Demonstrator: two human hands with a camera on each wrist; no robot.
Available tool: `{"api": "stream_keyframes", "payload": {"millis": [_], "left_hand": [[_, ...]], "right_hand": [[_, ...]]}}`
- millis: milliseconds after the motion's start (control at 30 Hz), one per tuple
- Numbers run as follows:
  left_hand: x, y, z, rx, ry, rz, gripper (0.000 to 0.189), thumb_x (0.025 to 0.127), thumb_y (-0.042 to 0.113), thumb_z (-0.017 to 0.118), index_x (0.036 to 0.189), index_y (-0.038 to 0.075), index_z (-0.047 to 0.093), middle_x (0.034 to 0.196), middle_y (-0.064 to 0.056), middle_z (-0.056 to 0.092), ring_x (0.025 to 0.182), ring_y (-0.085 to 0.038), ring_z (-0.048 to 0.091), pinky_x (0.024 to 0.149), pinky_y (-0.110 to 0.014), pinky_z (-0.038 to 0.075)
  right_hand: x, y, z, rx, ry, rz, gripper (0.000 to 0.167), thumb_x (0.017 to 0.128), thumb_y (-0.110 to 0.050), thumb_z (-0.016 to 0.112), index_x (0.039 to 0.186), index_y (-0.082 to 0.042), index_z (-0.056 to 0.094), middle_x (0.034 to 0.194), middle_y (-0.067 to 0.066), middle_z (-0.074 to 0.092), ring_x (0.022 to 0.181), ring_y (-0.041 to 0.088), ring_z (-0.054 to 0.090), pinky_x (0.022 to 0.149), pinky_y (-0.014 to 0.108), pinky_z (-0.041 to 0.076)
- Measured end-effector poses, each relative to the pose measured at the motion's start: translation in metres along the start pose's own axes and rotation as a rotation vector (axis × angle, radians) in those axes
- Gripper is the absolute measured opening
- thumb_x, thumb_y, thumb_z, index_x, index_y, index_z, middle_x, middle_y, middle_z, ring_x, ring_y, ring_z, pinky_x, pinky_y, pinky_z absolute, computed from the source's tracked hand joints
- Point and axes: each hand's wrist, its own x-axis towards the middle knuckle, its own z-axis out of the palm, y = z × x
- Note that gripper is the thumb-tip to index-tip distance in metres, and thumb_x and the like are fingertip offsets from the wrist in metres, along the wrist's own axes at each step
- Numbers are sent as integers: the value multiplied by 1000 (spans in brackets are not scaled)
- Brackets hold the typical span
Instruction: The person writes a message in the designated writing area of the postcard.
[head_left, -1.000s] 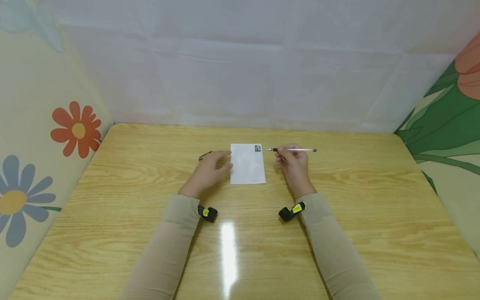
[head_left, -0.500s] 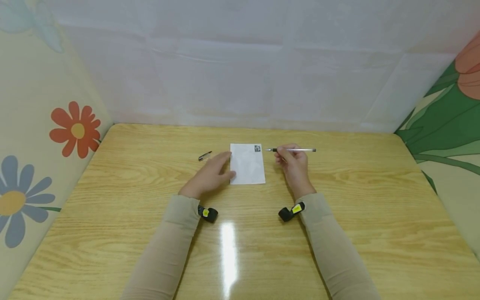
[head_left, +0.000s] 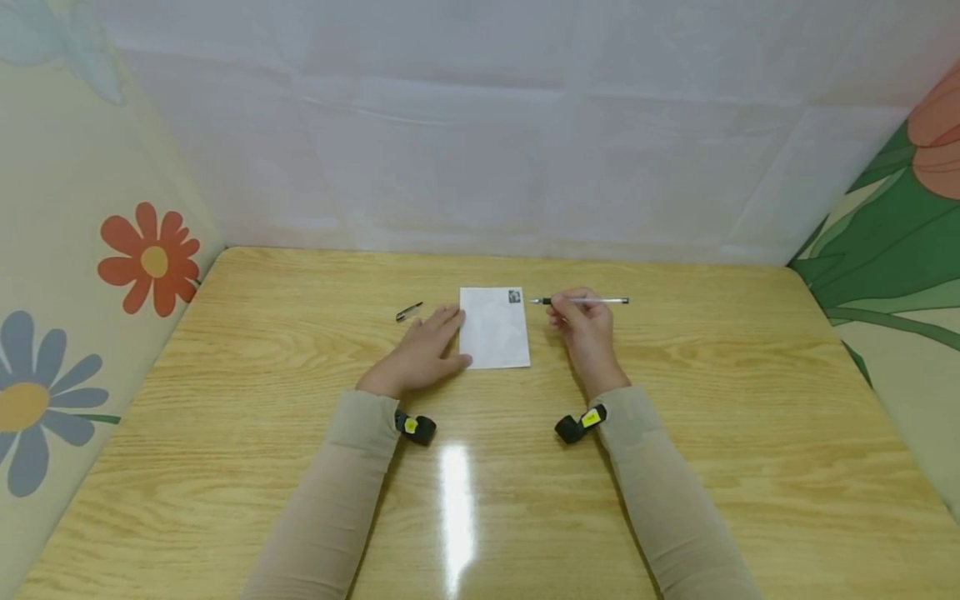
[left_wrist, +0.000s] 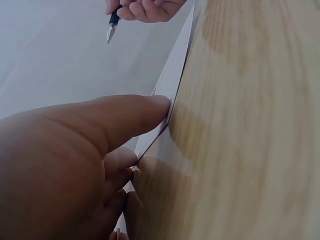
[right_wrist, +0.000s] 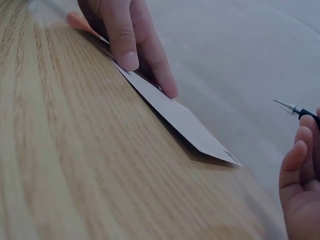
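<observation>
A small white sheet with a dark stamp-like picture in its top right corner lies on the table. It may be an envelope or a card. My left hand rests at its left edge, thumb and fingers spread and fairly straight, thumb on the lower corner. To the right of the sheet, my right hand pinches an uncapped gel pen, its tip pointing left, apart from the paper. In the right wrist view the sheet's near edge stands slightly off the tabletop.
A black-clipped pen cap lies left of the sheet, just beyond my left hand. The wooden table ends at a white cloth backdrop. Flower-printed panels flank both sides.
My left hand has drawn back and lowered onto the sheet's left edge, its thumb sliding down to the lower corner. The pen cap has come fully into sight. My right hand hardly moves.
</observation>
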Motion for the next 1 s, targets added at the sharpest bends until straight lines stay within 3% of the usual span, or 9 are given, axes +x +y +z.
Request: {"api": "stream_keyframes", "payload": {"millis": [400,733,867,1000], "left_hand": [[0,-1,1,21,-2,17,78,104,36,55,160,-3,17,168,-20,8,155,-38,1,123,-58,-3],[2,-1,1,48,4,20,79,103,38,56,160,-2,17,168,-19,8,155,-37,2,123,-58,-3],[3,-4,3,69,0,23,80,104,39,56,160,-1,17,168,-19,8,155,-38,2,123,-60,-2],[4,-4,4,79,0,22,79,104,40,55,160,-1,17,168,-19,8,155,-38,3,122,-61,-1]], "right_hand": [[-1,6,3,-94,-14,17,14,95,2,64,87,-8,62,78,4,67,70,12,65,64,21,56],[3,12,13,-179,-29,-18,9,96,0,63,90,-7,61,75,3,69,67,11,65,62,21,57],[7,16,18,-198,-20,-19,3,96,2,62,94,2,63,72,2,69,62,9,65,60,20,56],[11,18,23,-238,-11,-18,12,96,2,62,102,13,65,70,0,69,59,7,64,58,19,55]]}}
